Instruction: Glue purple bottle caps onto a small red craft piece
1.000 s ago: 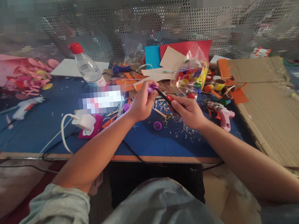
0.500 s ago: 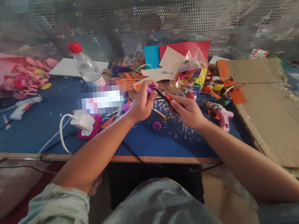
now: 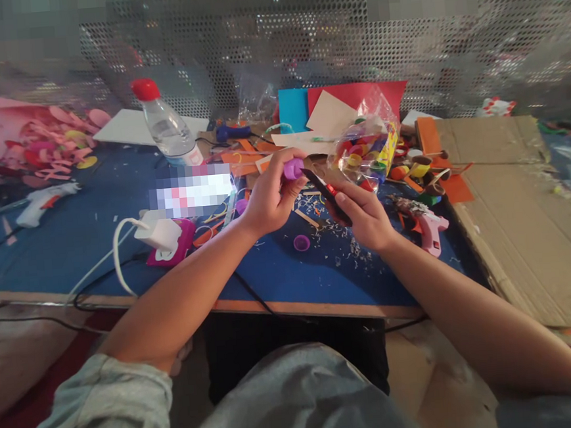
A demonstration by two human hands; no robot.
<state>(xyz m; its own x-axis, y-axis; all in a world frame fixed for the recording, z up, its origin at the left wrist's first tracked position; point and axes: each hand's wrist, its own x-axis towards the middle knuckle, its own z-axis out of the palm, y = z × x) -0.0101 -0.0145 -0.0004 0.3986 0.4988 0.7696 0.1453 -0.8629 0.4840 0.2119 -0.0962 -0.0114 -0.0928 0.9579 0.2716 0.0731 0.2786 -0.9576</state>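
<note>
Between the fingers and thumb of my left hand (image 3: 274, 192) is a small purple bottle cap (image 3: 292, 169), held above the blue tabletop. My right hand (image 3: 362, 214) grips a black utility knife (image 3: 324, 190) with a red part on its side. The knife's tip points up and left, right beside the cap; whether it touches cannot be made out. A second purple cap (image 3: 301, 242) lies on the table below my hands. Another purple cap (image 3: 241, 206) shows partly behind my left wrist. White shavings (image 3: 360, 251) and thin sticks are scattered under the knife.
A pink glue gun (image 3: 430, 229) lies right, beside flattened cardboard (image 3: 523, 221). A bag of colourful caps (image 3: 366, 145) sits behind my hands. Left are a red-capped bottle (image 3: 167, 131), a power strip (image 3: 172, 249) with cables, a white glue gun (image 3: 47, 201) and pink cutouts (image 3: 47, 140).
My left hand has turned the cap so its side faces me more. The knife has drawn slightly back, its tip now at the cap's right edge.
</note>
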